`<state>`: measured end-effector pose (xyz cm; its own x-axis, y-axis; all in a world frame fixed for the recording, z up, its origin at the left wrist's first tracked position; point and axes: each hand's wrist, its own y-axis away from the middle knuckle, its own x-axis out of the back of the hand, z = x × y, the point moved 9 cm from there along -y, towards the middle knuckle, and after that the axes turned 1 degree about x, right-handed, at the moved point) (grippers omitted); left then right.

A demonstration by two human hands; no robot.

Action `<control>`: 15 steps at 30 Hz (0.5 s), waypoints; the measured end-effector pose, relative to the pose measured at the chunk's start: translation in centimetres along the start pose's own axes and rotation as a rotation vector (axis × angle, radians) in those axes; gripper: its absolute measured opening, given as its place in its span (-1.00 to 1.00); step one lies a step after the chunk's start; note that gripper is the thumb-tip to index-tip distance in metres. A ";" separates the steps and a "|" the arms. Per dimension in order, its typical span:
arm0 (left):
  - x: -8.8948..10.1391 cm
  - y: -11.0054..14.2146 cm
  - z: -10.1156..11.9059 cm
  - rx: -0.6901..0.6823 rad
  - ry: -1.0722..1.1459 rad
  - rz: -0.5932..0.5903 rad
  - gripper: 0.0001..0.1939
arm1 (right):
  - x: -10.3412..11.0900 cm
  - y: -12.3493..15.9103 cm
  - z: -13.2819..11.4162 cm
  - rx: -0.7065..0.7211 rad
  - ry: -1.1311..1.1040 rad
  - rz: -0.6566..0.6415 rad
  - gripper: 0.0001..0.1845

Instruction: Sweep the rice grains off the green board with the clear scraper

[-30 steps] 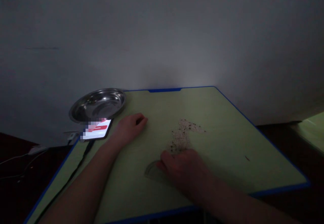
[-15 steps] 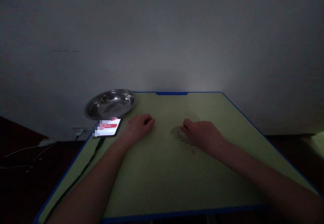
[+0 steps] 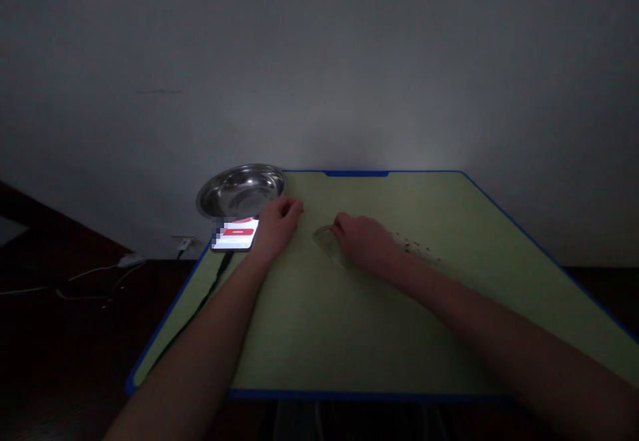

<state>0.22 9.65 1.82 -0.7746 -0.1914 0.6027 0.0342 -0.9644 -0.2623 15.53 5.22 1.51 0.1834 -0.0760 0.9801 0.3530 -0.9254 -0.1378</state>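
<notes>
My right hand (image 3: 364,238) is closed near the middle of the table, its fingertips pinching a clear, thin thing with a curved edge (image 3: 323,231); its kind is too dim to tell. Small dark specks (image 3: 412,248) on a pale, see-through patch show just beyond my right wrist. To the left, my left hand (image 3: 279,221) is curled, thumb tip against the fingers, beside the phone and the steel basin. Whether anything is in that pinch is hidden.
A shiny steel basin (image 3: 242,191) stands at the table's back left corner. In front of it lies a lit phone (image 3: 237,236), with a black cable (image 3: 200,308) running toward me. The green table (image 3: 319,341) has a blue rim, and a grey wall (image 3: 349,62) rises behind.
The view has shifted, moving the table and basin rightward in the picture. My right hand has moved left across the table with the clear thing. The dark specks now appear right of the hand.
</notes>
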 end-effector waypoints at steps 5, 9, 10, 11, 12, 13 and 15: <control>-2.2 0.7 1.3 -0.083 -0.086 -0.147 -0.74 | 0.6 1.0 5.7 -0.130 0.003 0.019 -0.70; -2.9 0.9 1.5 -0.128 -0.161 -0.185 -0.72 | 3.2 1.8 7.4 -0.124 -0.067 0.035 -0.73; -2.9 0.9 1.5 -0.132 -0.163 -0.186 -0.72 | 4.1 2.2 7.5 -0.112 -0.101 0.044 -0.73; -2.9 0.9 1.5 -0.135 -0.164 -0.187 -0.72 | 5.2 2.6 7.6 -0.104 -0.137 0.061 -0.72; -2.8 0.9 1.5 -0.136 -0.169 -0.186 -0.71 | 6.5 3.2 7.8 -0.098 -0.199 0.095 -0.72; -2.8 0.8 1.5 -0.137 -0.177 -0.188 -0.71 | 7.6 4.0 8.2 -0.099 -0.250 0.127 -0.73; -2.9 0.9 1.6 -0.137 -0.201 -0.197 -0.71 | 9.0 6.1 9.2 -0.101 -0.263 0.130 -0.69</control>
<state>3.46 9.06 1.05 -0.6171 -0.0489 0.7854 -0.2005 -0.9554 -0.2170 27.74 2.32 8.22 0.4567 -0.1093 0.8829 0.2205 -0.9476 -0.2313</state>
